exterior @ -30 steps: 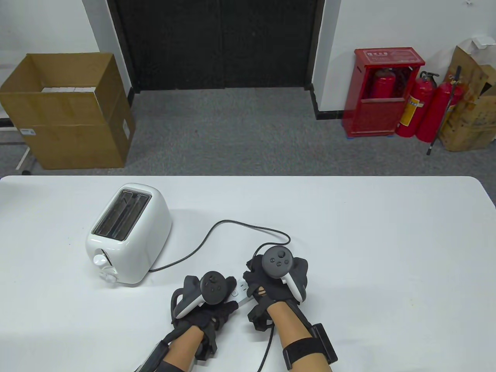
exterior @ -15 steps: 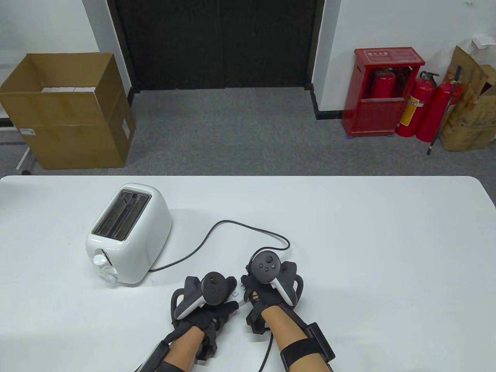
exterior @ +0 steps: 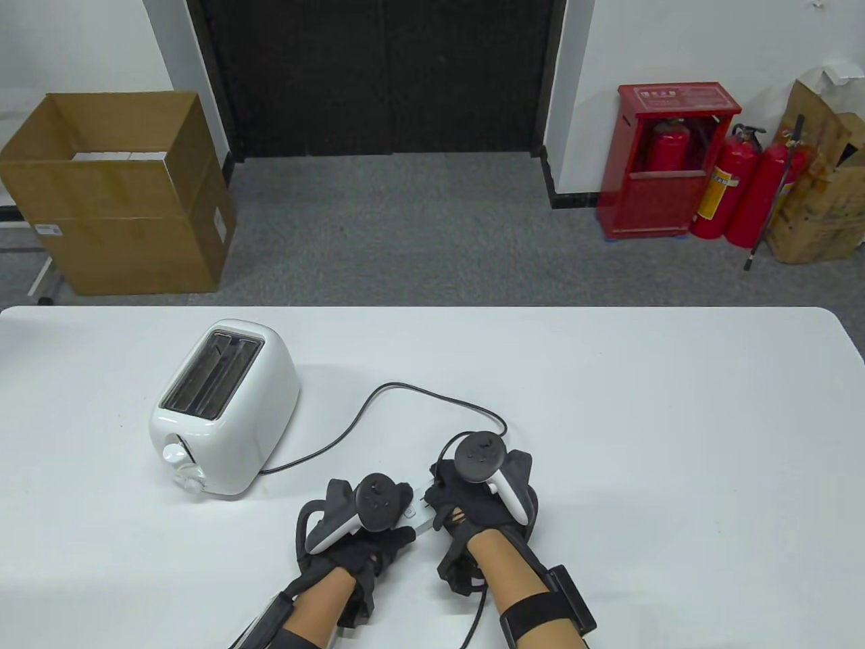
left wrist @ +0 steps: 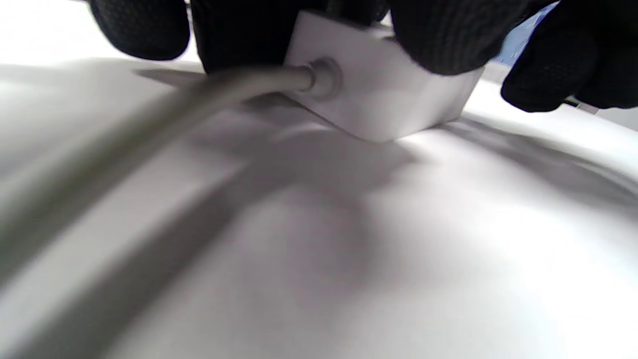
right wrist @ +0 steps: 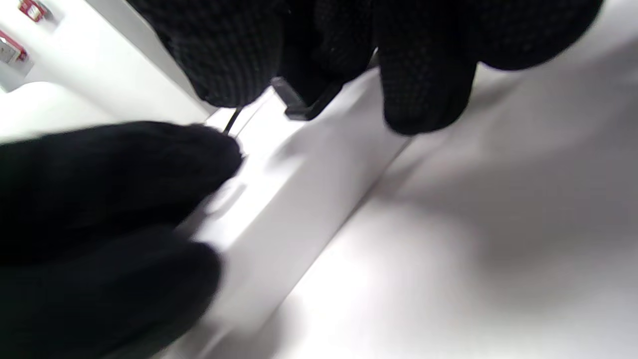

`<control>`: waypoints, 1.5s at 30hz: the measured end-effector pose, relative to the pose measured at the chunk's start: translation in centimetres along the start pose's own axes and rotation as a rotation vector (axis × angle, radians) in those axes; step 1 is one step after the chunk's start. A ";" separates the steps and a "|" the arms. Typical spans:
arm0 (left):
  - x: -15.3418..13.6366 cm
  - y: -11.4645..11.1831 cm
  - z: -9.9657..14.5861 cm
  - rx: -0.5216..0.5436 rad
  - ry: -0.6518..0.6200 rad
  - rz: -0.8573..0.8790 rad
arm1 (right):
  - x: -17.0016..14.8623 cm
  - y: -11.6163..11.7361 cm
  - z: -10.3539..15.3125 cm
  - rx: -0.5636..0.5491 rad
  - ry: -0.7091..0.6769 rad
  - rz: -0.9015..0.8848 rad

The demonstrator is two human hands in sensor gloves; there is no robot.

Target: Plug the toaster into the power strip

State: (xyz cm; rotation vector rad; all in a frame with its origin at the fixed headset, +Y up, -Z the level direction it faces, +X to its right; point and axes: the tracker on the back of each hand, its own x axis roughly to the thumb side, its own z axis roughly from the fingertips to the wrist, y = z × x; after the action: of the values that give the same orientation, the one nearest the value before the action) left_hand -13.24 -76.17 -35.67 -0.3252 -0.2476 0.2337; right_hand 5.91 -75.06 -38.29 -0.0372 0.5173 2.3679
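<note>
The white toaster [exterior: 223,405] stands on the table's left. Its black cord [exterior: 405,390] loops right and back to my right hand [exterior: 439,497]. The white power strip [exterior: 420,519] lies between my hands, mostly covered. My left hand [exterior: 395,517] grips the strip's near end and presses it down; the left wrist view shows its fingers [left wrist: 438,40] over the strip's end face [left wrist: 384,99], where the strip's own cable [left wrist: 239,87] comes out. In the right wrist view my right fingers [right wrist: 423,85] pinch the black plug [right wrist: 299,107] right at the strip's top face [right wrist: 299,184].
The white table [exterior: 676,439] stretches wide to the right. A cable [exterior: 473,615] trails off the front edge between my forearms. On the floor behind are a cardboard box [exterior: 115,196] and red fire extinguishers [exterior: 730,182].
My right hand dipped left over the strip's sockets with the plug, then shifted slightly back right. My left hand stayed on the strip. The toaster has not moved.
</note>
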 end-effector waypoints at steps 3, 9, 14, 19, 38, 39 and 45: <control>0.1 0.8 0.3 -0.055 -0.003 -0.042 | 0.0 -1.7 1.4 -0.061 -0.016 0.008; -1.1 4.5 2.5 0.140 -0.018 -0.105 | 0.9 -4.9 3.8 -0.288 -0.096 0.212; -3.6 7.3 4.9 0.338 -0.025 -0.148 | 1.1 -4.9 5.0 -0.395 -0.200 0.328; -5.8 7.1 5.9 0.371 -0.021 -0.190 | 0.6 -3.1 5.4 -0.407 -0.320 0.436; -7.0 3.5 5.2 0.261 -0.017 -0.232 | -2.2 -1.6 4.1 -0.318 -0.196 0.453; -7.0 3.5 5.2 0.257 -0.016 -0.238 | -2.2 -1.5 4.1 -0.315 -0.195 0.452; -7.4 3.3 5.1 0.248 -0.010 -0.246 | -2.1 -1.5 4.0 -0.311 -0.191 0.448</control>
State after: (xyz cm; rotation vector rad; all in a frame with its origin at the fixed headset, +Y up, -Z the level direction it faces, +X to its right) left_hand -22.21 -73.64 -33.63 -0.0463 -0.2633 0.0222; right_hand 8.91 -73.94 -34.80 0.1793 0.0610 2.8319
